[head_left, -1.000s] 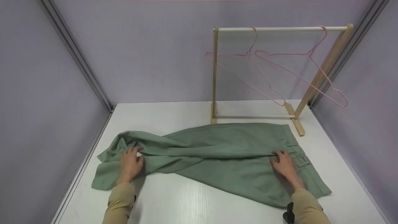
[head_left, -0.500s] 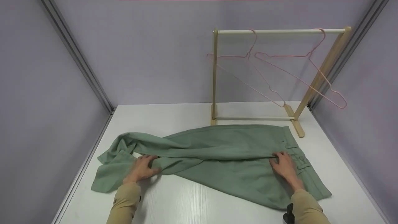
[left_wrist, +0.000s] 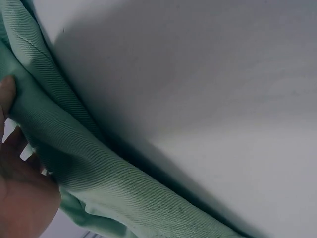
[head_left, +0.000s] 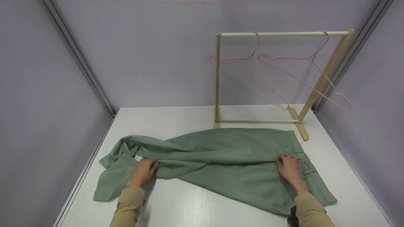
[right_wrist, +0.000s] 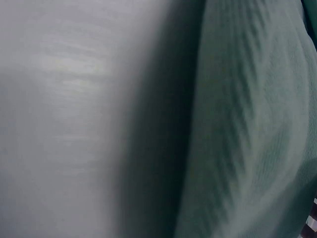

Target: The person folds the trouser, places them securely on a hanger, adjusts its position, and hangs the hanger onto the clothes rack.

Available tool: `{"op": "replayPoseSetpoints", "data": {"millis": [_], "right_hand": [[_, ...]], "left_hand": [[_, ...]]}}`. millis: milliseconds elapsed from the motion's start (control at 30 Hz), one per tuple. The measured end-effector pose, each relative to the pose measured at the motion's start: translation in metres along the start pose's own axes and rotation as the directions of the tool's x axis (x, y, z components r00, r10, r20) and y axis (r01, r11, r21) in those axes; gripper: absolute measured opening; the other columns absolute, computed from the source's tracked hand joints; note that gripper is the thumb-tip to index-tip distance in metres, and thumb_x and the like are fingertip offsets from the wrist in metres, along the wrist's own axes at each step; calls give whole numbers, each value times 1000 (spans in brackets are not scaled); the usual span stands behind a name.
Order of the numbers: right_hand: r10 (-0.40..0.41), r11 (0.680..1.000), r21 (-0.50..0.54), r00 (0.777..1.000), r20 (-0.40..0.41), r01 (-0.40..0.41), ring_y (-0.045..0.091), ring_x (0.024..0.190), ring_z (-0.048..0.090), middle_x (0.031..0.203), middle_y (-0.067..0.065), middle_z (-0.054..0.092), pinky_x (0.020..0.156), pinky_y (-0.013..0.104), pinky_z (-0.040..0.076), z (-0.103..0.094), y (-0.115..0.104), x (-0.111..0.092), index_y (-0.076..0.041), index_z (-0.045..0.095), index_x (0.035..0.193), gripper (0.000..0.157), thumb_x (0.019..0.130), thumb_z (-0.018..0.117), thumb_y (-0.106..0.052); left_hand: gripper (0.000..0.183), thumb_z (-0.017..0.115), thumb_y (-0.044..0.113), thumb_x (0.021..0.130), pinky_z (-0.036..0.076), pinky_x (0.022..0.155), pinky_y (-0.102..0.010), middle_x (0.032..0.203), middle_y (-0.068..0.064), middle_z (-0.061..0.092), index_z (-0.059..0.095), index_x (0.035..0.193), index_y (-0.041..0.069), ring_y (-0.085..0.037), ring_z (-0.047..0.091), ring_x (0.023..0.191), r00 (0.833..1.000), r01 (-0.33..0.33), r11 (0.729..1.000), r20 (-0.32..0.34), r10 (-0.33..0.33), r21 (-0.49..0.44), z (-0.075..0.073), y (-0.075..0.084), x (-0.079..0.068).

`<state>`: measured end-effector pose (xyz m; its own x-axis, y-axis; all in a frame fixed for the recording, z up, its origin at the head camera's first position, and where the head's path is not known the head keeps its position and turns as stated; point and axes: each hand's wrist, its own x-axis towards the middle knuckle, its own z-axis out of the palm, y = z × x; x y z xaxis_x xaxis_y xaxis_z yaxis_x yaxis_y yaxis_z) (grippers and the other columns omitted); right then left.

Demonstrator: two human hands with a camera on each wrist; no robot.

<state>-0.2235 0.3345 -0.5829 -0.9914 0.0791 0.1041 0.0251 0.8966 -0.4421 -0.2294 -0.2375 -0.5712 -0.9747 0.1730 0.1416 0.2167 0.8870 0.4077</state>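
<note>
Green trousers (head_left: 240, 176) lie sideways on the white table, with the belt-looped waistband (head_left: 311, 175) at the right and the rumpled legs at the left. Along their middle runs a long raised fold. My left hand (head_left: 142, 171) grips a leg near its lower end; in the left wrist view its thumb (left_wrist: 7, 94) lies on the cloth and the other fingers go behind it. My right hand (head_left: 288, 168) pinches the fold close to the waistband, fingers curled. The right wrist view shows only blurred green cloth (right_wrist: 247, 119) and table, with the hand hidden.
Behind the trousers, at the back right, stands a wooden clothes rack (head_left: 217, 78). Two pink hangers hang from its bar, a left hanger (head_left: 252, 85) and a right hanger (head_left: 303, 80). Grey-lilac walls (head_left: 157, 63) enclose the table on three sides.
My left hand has moved right along the leg from the bunched end. The loose hem at the lower left has slid slightly toward me. My right hand has stayed almost in place.
</note>
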Motion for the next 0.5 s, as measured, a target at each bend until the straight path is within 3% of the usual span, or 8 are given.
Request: {"op": "replayPoseSetpoints", "data": {"millis": [100, 267, 400, 500], "right_hand": [[-9, 1000, -19, 1000, -20, 9, 48, 103, 56, 103, 26, 63, 88, 65, 41, 0, 1, 1, 5, 63, 106, 17, 100, 58, -10], [-28, 1000, 7, 994, -110, 29, 40, 84, 54, 88, 21, 59, 74, 56, 42, 1, 3, 2, 2, 58, 93, 13, 100, 55, -8], [-12, 997, 71, 986, -167, 24, 37, 79, 53, 87, 21, 58, 72, 54, 42, 0, 4, 3, 4, 57, 91, 12, 100, 54, -5], [11, 995, 102, 981, -195, 10, 37, 81, 55, 90, 23, 59, 74, 55, 44, -3, 3, 3, 7, 58, 95, 13, 99, 54, -4]], "left_hand": [[16, 59, 16, 101, 52, 82, -57, 92, -17, 71, 70, 101, 4, -42, 67, 93, 1000, 29, 999, -5, -29, 16, -1, 0, 1], [26, 54, 22, 104, 53, 79, -61, 104, -22, 72, 68, 119, 4, -46, 68, 96, 993, 108, 994, 38, -109, 28, -7, -2, 1], [23, 54, 24, 105, 52, 72, -61, 92, -21, 71, 68, 104, 5, -44, 68, 88, 989, 144, 988, 12, -145, 47, -11, -4, 1], [25, 53, 24, 105, 51, 80, -63, 88, -21, 71, 68, 100, 5, -44, 68, 86, 989, 145, 987, -44, -142, 75, -14, -6, 2]]}}
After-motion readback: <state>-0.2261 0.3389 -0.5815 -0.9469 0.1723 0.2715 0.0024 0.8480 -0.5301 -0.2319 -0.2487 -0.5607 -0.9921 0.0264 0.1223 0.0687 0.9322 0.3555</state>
